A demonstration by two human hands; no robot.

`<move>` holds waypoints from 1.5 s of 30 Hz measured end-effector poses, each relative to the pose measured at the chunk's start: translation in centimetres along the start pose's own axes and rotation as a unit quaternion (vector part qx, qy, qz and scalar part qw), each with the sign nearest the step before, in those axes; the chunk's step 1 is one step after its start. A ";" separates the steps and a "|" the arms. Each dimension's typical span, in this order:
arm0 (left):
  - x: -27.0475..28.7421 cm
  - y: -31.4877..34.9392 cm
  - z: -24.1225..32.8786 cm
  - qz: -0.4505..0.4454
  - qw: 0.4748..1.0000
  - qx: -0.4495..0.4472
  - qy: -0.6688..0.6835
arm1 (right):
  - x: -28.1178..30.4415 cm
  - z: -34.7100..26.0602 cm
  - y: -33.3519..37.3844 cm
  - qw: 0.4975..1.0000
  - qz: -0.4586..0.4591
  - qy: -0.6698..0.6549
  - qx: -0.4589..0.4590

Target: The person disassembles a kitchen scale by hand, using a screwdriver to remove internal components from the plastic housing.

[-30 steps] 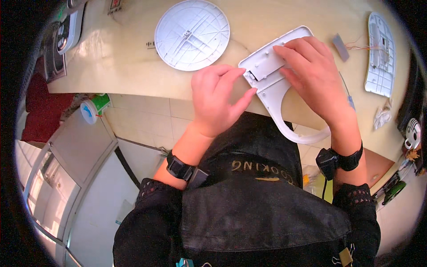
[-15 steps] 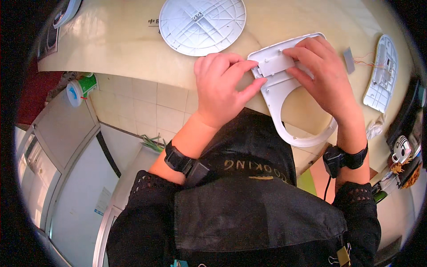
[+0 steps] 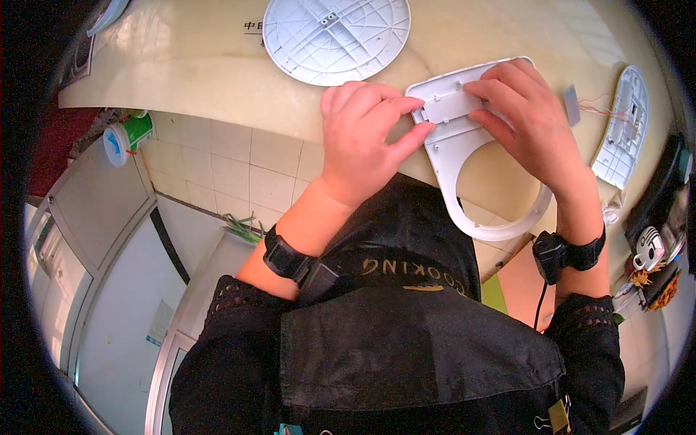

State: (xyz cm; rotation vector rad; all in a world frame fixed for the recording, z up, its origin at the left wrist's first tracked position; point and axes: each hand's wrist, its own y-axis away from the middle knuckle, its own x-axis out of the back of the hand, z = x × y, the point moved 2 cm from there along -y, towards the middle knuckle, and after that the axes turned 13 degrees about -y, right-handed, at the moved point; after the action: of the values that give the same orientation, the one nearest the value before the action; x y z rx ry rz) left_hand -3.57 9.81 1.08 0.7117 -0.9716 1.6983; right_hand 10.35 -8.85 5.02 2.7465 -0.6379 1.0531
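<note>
White plastic frame (image 3: 471, 156) lies flat on the cream counter (image 3: 196, 65), right at its front edge, w/ the ring end hanging toward the person's body at approx 6 o'clock. Shape: a flat rectangular head at 12 o'clock, then a wide ring w/ a big round hole. Looks like thin moulded plastic, so prob. light and fairly stiff, but the ring wall is narrow and could flex or crack if twisted. Smooth matte surface, not esp. slippery. Best hold, in my view: the solid rectangular head, or pinch both sides of the ring, not one thin edge.

Left hand (image 3: 359, 138) sits at the frame's 9 o'clock side, fingers curled, fingertips (image 3: 420, 109) pressing on a small flat white plate (image 3: 449, 107) on the head; not wrapped around anything. Right hand (image 3: 525, 119) lies over the head from 3 o'clock, fingers spread flat and pressing down, no closed grasp.

Further out: a round white ribbed disc (image 3: 337, 36) at 11 o'clock from the frame, hard plastic w/ moulded spokes. At 3 o'clock, a curved white cover (image 3: 620, 127) w/ thin red wires (image 3: 598, 107) and a small grey square piece (image 3: 571, 105). Both wrists carry black bands; black apron below. Pale tiled wall under the counter.
</note>
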 end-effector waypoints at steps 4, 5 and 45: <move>-0.1 -0.1 0.0 -0.001 1.000 0.008 0.011 | 0.1 0.0 0.0 1.000 -0.001 -0.009 -0.013; -0.1 -0.1 0.0 -0.003 1.000 0.011 0.015 | 0.1 -0.1 0.0 1.000 0.002 -0.014 -0.019; -0.1 -1.8 2.7 -0.135 0.977 0.165 -0.029 | -0.5 -0.2 0.1 0.999 0.035 -0.018 -0.029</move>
State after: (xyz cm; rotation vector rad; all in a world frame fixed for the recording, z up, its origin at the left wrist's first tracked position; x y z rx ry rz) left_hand -1.80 7.74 2.88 1.0657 -0.6017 1.6169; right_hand 9.88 -8.68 4.90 2.7175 -0.7623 0.9840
